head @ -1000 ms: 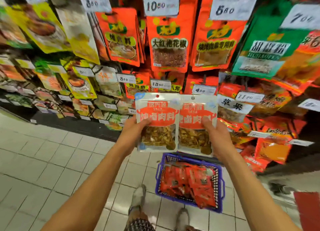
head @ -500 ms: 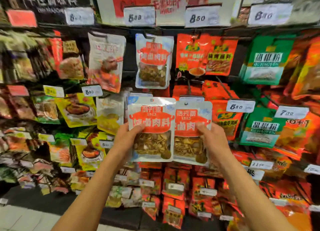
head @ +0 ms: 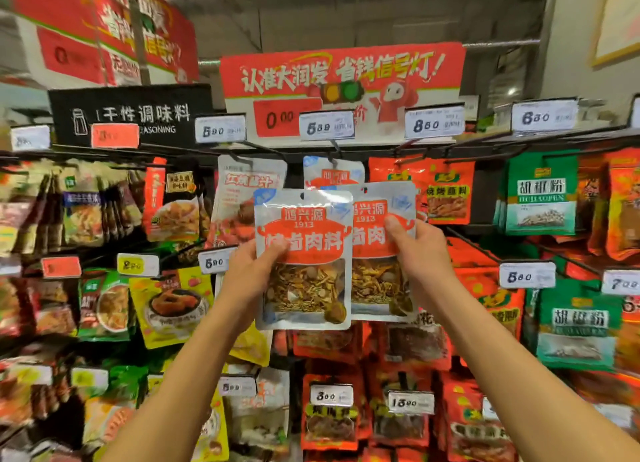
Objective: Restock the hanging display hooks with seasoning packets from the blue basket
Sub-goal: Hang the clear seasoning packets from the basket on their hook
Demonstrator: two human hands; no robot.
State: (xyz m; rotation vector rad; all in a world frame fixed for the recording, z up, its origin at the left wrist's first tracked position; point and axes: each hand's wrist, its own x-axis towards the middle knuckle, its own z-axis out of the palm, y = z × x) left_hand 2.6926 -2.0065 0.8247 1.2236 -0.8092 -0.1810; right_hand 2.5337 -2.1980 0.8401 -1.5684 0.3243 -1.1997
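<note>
A shop wall of hanging seasoning packets fills the head view, with a red banner [head: 341, 81] at top centre and a black sign [head: 131, 115] to its left. Two matching clear packets with red labels are held up at centre frame, side by side, the left packet [head: 304, 259] overlapping the edge of the right packet [head: 379, 254]. The left hand [head: 247, 274] pinches the left packet at its left edge, thumb on the front. The right hand [head: 420, 257] grips the right packet at its right edge, thumb on the label. One more packet of the same kind, the hanging packet [head: 332, 172], hangs just behind and above them under a 5.89 price tag [head: 327, 126]. Packets crowd all sides; open room lies only in front of the display, where the forearms reach in.
</note>
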